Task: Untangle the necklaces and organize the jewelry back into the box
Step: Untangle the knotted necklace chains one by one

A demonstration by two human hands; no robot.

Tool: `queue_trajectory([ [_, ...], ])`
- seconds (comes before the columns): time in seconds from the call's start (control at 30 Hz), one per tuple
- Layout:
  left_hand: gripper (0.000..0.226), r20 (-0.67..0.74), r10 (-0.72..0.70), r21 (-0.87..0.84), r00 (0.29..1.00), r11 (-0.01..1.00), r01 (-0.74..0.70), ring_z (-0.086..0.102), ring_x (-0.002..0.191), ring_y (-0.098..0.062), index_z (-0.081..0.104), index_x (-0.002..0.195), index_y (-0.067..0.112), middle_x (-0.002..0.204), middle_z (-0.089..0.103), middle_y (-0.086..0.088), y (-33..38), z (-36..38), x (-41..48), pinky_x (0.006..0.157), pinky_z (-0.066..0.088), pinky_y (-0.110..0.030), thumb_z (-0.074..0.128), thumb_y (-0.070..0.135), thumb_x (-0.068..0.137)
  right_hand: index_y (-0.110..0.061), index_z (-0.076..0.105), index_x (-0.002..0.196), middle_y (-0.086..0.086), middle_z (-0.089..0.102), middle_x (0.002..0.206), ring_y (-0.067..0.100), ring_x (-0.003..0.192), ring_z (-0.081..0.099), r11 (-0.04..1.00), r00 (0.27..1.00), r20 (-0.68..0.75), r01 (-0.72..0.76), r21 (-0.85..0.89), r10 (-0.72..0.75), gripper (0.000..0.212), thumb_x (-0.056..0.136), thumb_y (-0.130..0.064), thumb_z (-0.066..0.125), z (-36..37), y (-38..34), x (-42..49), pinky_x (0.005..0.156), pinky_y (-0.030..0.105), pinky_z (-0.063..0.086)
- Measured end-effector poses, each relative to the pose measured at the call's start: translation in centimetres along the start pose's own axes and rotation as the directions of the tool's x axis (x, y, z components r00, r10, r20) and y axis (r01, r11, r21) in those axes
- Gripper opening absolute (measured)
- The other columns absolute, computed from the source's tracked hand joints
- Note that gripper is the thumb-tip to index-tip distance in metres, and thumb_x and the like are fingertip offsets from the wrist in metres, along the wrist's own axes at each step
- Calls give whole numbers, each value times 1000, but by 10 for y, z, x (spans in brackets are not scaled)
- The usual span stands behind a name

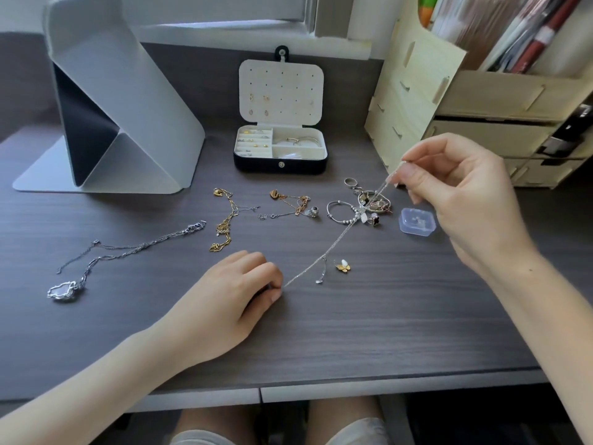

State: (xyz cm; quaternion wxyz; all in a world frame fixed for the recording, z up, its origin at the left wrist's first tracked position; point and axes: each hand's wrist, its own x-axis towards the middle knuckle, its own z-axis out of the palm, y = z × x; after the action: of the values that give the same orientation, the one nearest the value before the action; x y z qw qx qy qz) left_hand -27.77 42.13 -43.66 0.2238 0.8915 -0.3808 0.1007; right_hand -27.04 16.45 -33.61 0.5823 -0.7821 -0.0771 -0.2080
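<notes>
Presently, item by item:

1. Thin silver chain [333, 248]: fine links, pulled into a straight slanting line between my two hands. A short drop with a small pendant [322, 273] hangs from it near the lower end.
2. Left hand [231, 293]: resting on the bench [353, 332], fingers curled, pinching the chain's lower end at the fingertips.
3. Right hand [459, 194]: raised above the bench, thumb and forefinger pinching the chain's upper end, the other fingers bent.
4. Jewelry box [256, 165]: black shell, cream lining, lid standing open at the back centre. A few earrings are pinned in the lid, and rings and a bangle lie in the compartments.
5. Loose pieces, laid in a band between the box and my hands: silver necklace [128, 248] with an outlined pendant at far left, gold chain [224, 226], rose-gold and silver tangle [288, 203], pile of rings and bangles [369, 203] behind the taut chain, and gold butterfly charm [342, 266] just beside the pendant.
6. Clear plastic case [417, 221]: lies below my right hand.
7. Limits: grey folded stand [106, 107] at the left, wooden organizer [417, 107] close on the right, just behind my right hand. An open stretch of bench runs from the chain to the front edge.
</notes>
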Motion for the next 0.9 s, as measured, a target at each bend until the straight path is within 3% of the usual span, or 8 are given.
queue_trajectory([
  [0.23, 16, -3, -3, 61, 1000, 998, 3, 39, 71, -11, 47, 80, 18, 77, 47, 9, -1, -2, -1, 66, 29, -18, 37, 24, 92, -19, 57, 79, 1, 70, 71, 18, 56, 48, 998, 1000, 6, 21, 62, -22, 16, 86, -4, 60, -2, -15, 7, 59, 25, 44],
  [0.37, 15, -45, -200, -234, 979, 955, 184, 41, 68, -4, 47, 76, 20, 72, 48, 12, 1, -7, -1, 65, 32, -11, 44, 29, 87, -13, 55, 81, 3, 71, 71, 20, 57, 49, 997, 999, 29, -17, 79, 15, 17, 89, 2, 57, 1, -15, 7, 59, 26, 46],
  [0.43, 11, 18, -396, -553, 918, 761, 339, 46, 64, -4, 50, 76, 18, 71, 57, 7, 3, -13, 2, 61, 36, -13, 50, 28, 81, -11, 54, 81, 3, 71, 71, 21, 58, 50, 993, 998, 43, -51, 109, 46, 17, 88, 5, 56, 2, -13, 4, 59, 26, 47],
  [0.5, 14, 124, -494, -803, 860, 459, 380, 54, 64, -12, 51, 76, 7, 69, 62, 0, 2, -20, 6, 61, 45, -18, 52, 21, 76, -8, 53, 81, 5, 71, 71, 18, 59, 53, 980, 993, 74, -105, 169, 94, 16, 88, 7, 54, 2, -10, 0, 60, 26, 48],
  [0.57, 13, 211, -522, -898, 826, 231, 375, 58, 63, -18, 49, 75, 4, 69, 62, -9, 2, -29, 8, 57, 49, -21, 53, 16, 73, -6, 53, 82, 7, 71, 71, 16, 61, 56, 956, 982, 112, -173, 236, 150, 15, 88, 8, 52, 1, -6, -4, 59, 24, 50],
  [0.63, 11, 258, -528, -905, 809, 160, 394, 58, 58, -20, 48, 73, 5, 68, 61, -11, 3, -36, 9, 49, 46, -21, 53, 14, 71, -5, 52, 81, 10, 69, 70, 16, 60, 56, 925, 968, 157, -237, 298, 198, 14, 86, 8, 52, 2, -1, -10, 56, 23, 48],
  [0.77, 5, 298, -524, -815, 798, 295, 498, 50, 53, -16, 50, 66, 13, 63, 58, -5, -2, -40, 6, 51, 35, -23, 53, 16, 66, -5, 51, 81, 10, 65, 65, 15, 55, 50, 867, 923, 257, -364, 339, 287, 7, 78, 0, 54, 4, 11, -24, 48, 21, 41],
  [0.9, 22, 256, -425, -563, 868, 664, 491, 48, 56, -12, 54, 67, 15, 62, 56, -3, -8, -41, -6, 57, 36, -25, 55, 35, 59, -6, 52, 81, 9, 63, 63, 13, 51, 46, 876, 875, 320, -437, 203, 363, 11, 84, 5, 53, 9, 26, -38, 43, 20, 35],
])
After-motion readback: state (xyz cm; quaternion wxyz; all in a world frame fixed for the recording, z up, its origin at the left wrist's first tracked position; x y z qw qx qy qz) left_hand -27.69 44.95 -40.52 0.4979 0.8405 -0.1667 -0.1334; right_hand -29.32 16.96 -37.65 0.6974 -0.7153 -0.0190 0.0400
